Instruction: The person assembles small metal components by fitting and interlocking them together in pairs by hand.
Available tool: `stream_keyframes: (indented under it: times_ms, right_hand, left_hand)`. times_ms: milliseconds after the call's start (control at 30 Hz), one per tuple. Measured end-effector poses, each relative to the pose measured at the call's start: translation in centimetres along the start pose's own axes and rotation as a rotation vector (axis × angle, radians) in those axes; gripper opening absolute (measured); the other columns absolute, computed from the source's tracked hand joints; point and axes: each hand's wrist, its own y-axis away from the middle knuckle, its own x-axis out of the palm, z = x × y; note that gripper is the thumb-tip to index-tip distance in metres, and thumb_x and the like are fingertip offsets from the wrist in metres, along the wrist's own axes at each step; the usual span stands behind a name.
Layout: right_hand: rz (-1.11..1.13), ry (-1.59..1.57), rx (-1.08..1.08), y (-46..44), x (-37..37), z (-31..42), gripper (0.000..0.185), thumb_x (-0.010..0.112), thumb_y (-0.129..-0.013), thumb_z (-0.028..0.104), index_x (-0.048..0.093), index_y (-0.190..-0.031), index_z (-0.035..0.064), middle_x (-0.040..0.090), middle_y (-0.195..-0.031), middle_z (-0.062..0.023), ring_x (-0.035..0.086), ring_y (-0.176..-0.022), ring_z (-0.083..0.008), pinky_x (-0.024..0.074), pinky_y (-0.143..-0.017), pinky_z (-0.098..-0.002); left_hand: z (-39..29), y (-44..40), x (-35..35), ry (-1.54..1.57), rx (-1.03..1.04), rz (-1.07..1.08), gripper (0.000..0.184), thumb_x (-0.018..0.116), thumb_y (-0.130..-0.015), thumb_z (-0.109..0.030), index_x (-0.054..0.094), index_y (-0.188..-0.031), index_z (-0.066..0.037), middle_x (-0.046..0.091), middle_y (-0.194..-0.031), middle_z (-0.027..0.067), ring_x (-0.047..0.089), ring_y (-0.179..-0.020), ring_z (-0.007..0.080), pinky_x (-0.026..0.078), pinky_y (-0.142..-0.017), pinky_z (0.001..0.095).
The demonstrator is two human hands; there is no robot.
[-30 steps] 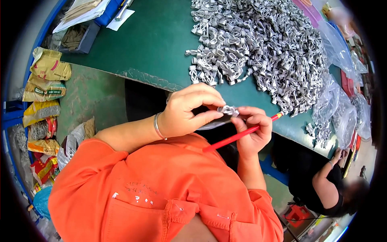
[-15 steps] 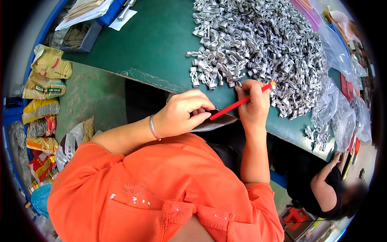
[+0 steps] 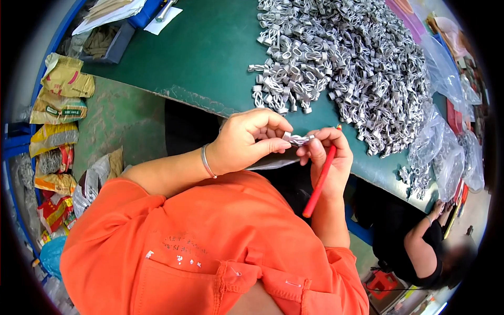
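Note:
A small silvery metal piece (image 3: 298,139), with a twisted looped body and ribbed ends, is held between my two hands at the table's near edge. The thumb and fingers of my left hand (image 3: 244,139) pinch its left end. My right hand (image 3: 333,160) closes on the other end with thumb and forefinger. A slim red stick (image 3: 321,184) with a yellow-orange tip also lies across the right hand, tip pointing away from me. Beyond the hands a large heap of similar metal pieces (image 3: 357,68) covers much of the green table (image 3: 205,63).
A grey bin (image 3: 118,47) with gloves and papers stands at the far left of the table. Printed sacks (image 3: 65,79) line the floor at left. Clear plastic bags (image 3: 449,157) hang over the right side. Another person in black (image 3: 404,241) sits at right.
My right hand has brought a metal piece from the heap's edge to my left hand, which now pinches it too. The red stick has swung round, its blunt end now toward me.

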Motion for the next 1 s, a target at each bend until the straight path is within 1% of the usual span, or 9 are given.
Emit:
stream_keyframes:
  times_ms: [233, 400, 533, 633, 767, 833, 867, 933, 1000]
  right_hand:
    - [0.060, 0.228, -0.378, 0.2, -0.5, -1.1, 0.029, 0.065, -0.075, -0.015, 0.045, -0.085, 0.0032, 0.062, -0.101, -0.0182, 0.060, -0.080, -0.0144, 0.0504, -0.075, -0.0255]
    - [0.055, 0.252, -0.343, 1.0, -0.4, -1.4, 0.027, 0.065, -0.074, -0.015, 0.046, -0.084, 0.0024, 0.063, -0.100, -0.0178, 0.061, -0.083, -0.0154, 0.0513, -0.075, -0.0264]
    - [0.087, 0.596, -0.486, 0.8, -1.1, -1.3, 0.022, 0.065, -0.074, -0.013, 0.049, -0.075, 0.0014, 0.065, -0.092, -0.0162, 0.063, -0.079, -0.0181, 0.0521, -0.069, -0.0289]
    - [-0.126, 1.061, -0.722, -0.2, -2.1, -0.3, 0.027, 0.072, -0.066, -0.009, 0.050, -0.076, 0.0028, 0.065, -0.090, -0.0141, 0.059, -0.078, -0.0279, 0.0477, -0.070, -0.0342]
    - [-0.075, 1.217, -0.659, -0.9, -2.6, 0.1, 0.032, 0.076, -0.063, -0.004, 0.049, -0.078, 0.0040, 0.064, -0.088, -0.0133, 0.057, -0.079, -0.0298, 0.0463, -0.070, -0.0361]
    - [-0.102, 1.247, -0.781, -1.0, -2.8, -0.1, 0.029, 0.075, -0.068, -0.005, 0.049, -0.078, 0.0025, 0.064, -0.090, -0.0143, 0.059, -0.074, -0.0242, 0.0482, -0.067, -0.0327]
    - [-0.102, 1.244, -0.782, -0.9, -2.7, -0.3, 0.029, 0.075, -0.068, -0.005, 0.049, -0.078, 0.0025, 0.064, -0.090, -0.0143, 0.059, -0.074, -0.0242, 0.0482, -0.067, -0.0327]
    - [-0.244, 0.656, -0.576, -0.4, -1.6, -0.6, 0.024, 0.070, -0.076, -0.005, 0.047, -0.081, 0.0013, 0.063, -0.091, -0.0160, 0.059, -0.070, -0.0172, 0.0502, -0.063, -0.0281]
    - [-0.157, 0.225, -0.316, 0.6, -0.5, 0.5, 0.021, 0.063, -0.084, -0.005, 0.043, -0.084, 0.0023, 0.063, -0.091, -0.0183, 0.058, -0.063, -0.0125, 0.0505, -0.057, -0.0235]
  left_hand:
    - [-0.1, -0.2, 0.0, -0.129, 0.237, -0.030, 0.023, 0.070, -0.075, 0.006, 0.060, -0.096, 0.003, 0.058, -0.097, 0.0092, 0.063, -0.079, 0.0131, 0.054, -0.069, 0.0234]
    - [-1.2, -0.1, -0.4, -0.350, 0.374, 0.056, 0.029, 0.074, -0.072, 0.004, 0.060, -0.097, 0.001, 0.061, -0.095, 0.0124, 0.062, -0.078, 0.0158, 0.052, -0.064, 0.0250]
    - [-1.4, 0.2, -0.7, -0.447, 0.431, 0.150, 0.022, 0.074, -0.072, 0.002, 0.064, -0.091, 0.000, 0.062, -0.091, 0.0110, 0.061, -0.074, 0.0158, 0.051, -0.061, 0.0240]
    - [-0.9, 0.5, -0.8, -0.457, 0.306, 0.209, 0.019, 0.071, -0.074, 0.003, 0.065, -0.091, 0.000, 0.061, -0.094, 0.0095, 0.060, -0.073, 0.0123, 0.051, -0.059, 0.0222]
    - [-0.7, 0.5, -0.7, -0.495, 0.171, 0.213, 0.020, 0.069, -0.075, 0.004, 0.064, -0.094, 0.000, 0.059, -0.097, 0.0087, 0.059, -0.069, 0.0107, 0.051, -0.059, 0.0216]
    - [-0.8, 0.5, -0.6, -0.502, 0.164, 0.195, 0.021, 0.069, -0.075, 0.005, 0.064, -0.095, 0.001, 0.059, -0.097, 0.0087, 0.059, -0.069, 0.0107, 0.051, -0.060, 0.0215]
    - [-0.8, 0.5, -0.4, -0.476, 0.128, 0.173, 0.024, 0.069, -0.075, 0.006, 0.063, -0.098, 0.002, 0.059, -0.097, 0.0091, 0.060, -0.071, 0.0113, 0.052, -0.062, 0.0218]
    - [-0.7, 0.3, -0.1, -0.455, 0.092, 0.148, 0.027, 0.068, -0.075, 0.007, 0.062, -0.101, 0.002, 0.059, -0.097, 0.0096, 0.062, -0.074, 0.0119, 0.052, -0.064, 0.0222]
    - [-0.4, 0.2, 0.3, -0.278, 0.032, 0.095, 0.033, 0.068, -0.076, 0.007, 0.059, -0.107, 0.003, 0.059, -0.098, 0.0113, 0.064, -0.079, 0.0140, 0.054, -0.068, 0.0235]
